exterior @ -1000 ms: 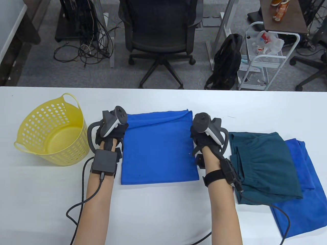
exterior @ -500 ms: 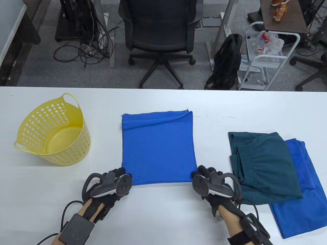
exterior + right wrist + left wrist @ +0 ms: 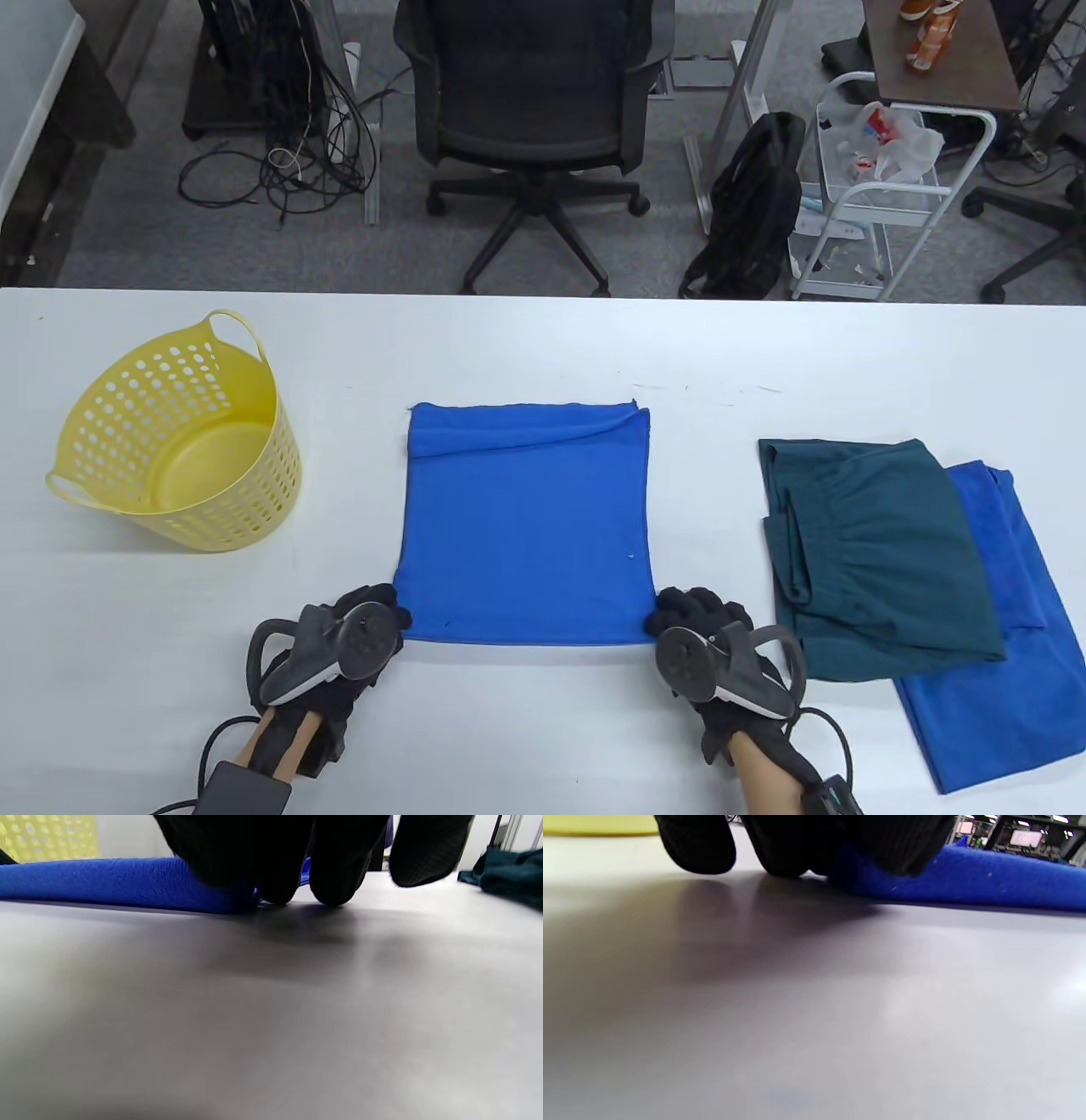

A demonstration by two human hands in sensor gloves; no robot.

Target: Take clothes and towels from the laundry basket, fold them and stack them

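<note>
A: Blue towel (image 3: 526, 522) lies folded once at the frame's centre; the left hand (image 3: 339, 645) and right hand (image 3: 704, 645) each pinch a near corner.

B: What's finished?

A: The yellow basket (image 3: 174, 441) at left looks empty. A folded green garment (image 3: 874, 552) rests on another blue towel (image 3: 1010, 662) at right. Folding and stacking remain, I'd judge.

B: Surroundings?

A: White table (image 3: 543, 340); office chair (image 3: 530, 127) and cart (image 3: 882, 187) along the top.

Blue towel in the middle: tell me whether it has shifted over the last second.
Yes. The blue towel has slid toward the person: its far edge now lies nearer than before, judged against the unmoved yellow basket.
</note>
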